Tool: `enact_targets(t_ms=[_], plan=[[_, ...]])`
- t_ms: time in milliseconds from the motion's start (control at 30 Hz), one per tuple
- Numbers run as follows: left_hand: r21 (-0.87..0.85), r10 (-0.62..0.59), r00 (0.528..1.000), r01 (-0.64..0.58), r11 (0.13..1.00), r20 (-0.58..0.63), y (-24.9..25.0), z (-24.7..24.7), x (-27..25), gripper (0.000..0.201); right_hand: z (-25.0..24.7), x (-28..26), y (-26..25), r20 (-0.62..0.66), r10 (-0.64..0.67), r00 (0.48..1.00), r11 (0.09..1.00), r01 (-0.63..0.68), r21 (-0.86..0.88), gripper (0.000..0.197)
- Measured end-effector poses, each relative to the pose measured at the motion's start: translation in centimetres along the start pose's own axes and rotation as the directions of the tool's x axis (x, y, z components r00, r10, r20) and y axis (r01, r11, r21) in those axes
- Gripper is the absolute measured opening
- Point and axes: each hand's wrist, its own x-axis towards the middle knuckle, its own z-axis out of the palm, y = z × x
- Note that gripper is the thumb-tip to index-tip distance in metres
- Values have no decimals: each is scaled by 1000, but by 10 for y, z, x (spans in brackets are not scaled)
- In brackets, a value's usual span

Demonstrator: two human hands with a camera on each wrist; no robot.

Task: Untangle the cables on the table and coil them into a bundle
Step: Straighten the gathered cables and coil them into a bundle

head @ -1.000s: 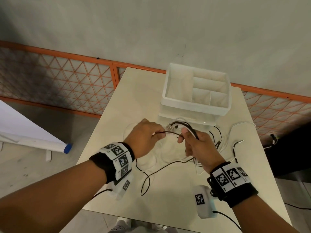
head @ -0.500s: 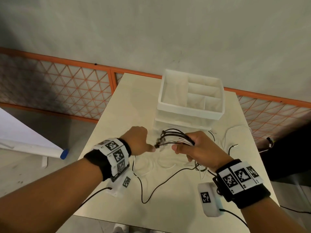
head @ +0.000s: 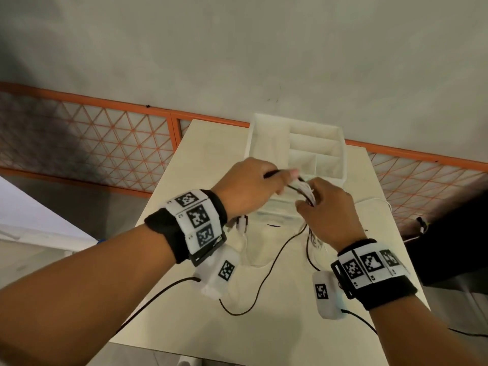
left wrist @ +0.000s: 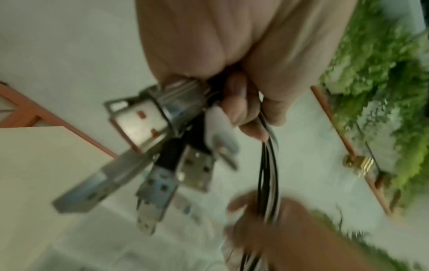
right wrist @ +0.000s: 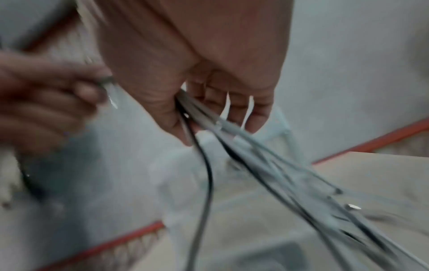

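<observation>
Both hands are raised above the cream table (head: pixel 200 143), close together, sharing a bunch of black and white cables (head: pixel 303 190). My left hand (head: pixel 250 186) grips the plug ends; in the left wrist view several metal USB plugs (left wrist: pixel 162 155) fan out below its curled fingers (left wrist: pixel 241 108), and the cables (left wrist: pixel 269 174) run down to the right hand. My right hand (head: pixel 324 210) holds the cables (right wrist: pixel 243 161) between thumb and curled fingers; they trail from it toward the table. A black cable (head: pixel 264 281) loops loosely on the table between my wrists.
A white divided organiser box (head: pixel 298 151) stands on the far half of the table, just behind the hands. An orange lattice railing (head: pixel 105 143) runs along the wall. A dark object (head: pixel 449 233) lies off the table's right edge.
Both hands have lifted off the table and moved away from me, up in front of the organiser box. The bunch of cables rose with them; the plug ends are now in my left hand.
</observation>
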Motion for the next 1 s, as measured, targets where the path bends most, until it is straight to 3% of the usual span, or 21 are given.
enact_targets(t_ms=[100, 200, 267, 400, 500, 600, 667, 800, 900, 1000], plan=[[-224, -45, 985, 7, 975, -165, 10, -20, 6, 47, 21, -15, 56, -98, 212, 972, 943, -230, -240, 37], [-356, -63, 969, -27, 934, -240, 11, -41, 9, 48, 31, -38, 94, -121, 528, 840, 800, -541, -261, 64], [-260, -57, 966, -12, 965, -254, 3, -45, 8, 50, 28, -44, 107, -100, 632, 769, 719, -629, -296, 59], [-25, -101, 965, 98, 995, -241, -21, -35, 2, 50, 6, -31, 107, -78, 699, 711, 648, -675, -352, 46], [121, -158, 958, 191, 974, -238, -40, -29, -1, 56, -20, -12, 94, -120, 684, 719, 663, -682, -309, 57], [293, -175, 958, 239, 926, -229, -57, -25, -4, 65, -46, 6, 80, -241, 612, 753, 747, -651, -139, 64], [338, -189, 951, 265, 903, -243, -66, -23, -5, 66, -63, 20, 69, -337, 513, 789, 836, -549, -14, 54], [320, -206, 921, 314, 894, -329, -75, -24, -5, 67, -87, 44, 52, -534, 250, 808, 960, -279, 27, 47], [218, -234, 890, 337, 916, -392, -77, -25, -5, 62, -73, 40, 58, -473, 240, 848, 963, -271, 3, 32], [130, -258, 880, 333, 934, -399, -76, -26, -8, 55, -51, 22, 77, -358, 339, 870, 866, -437, -242, 15]])
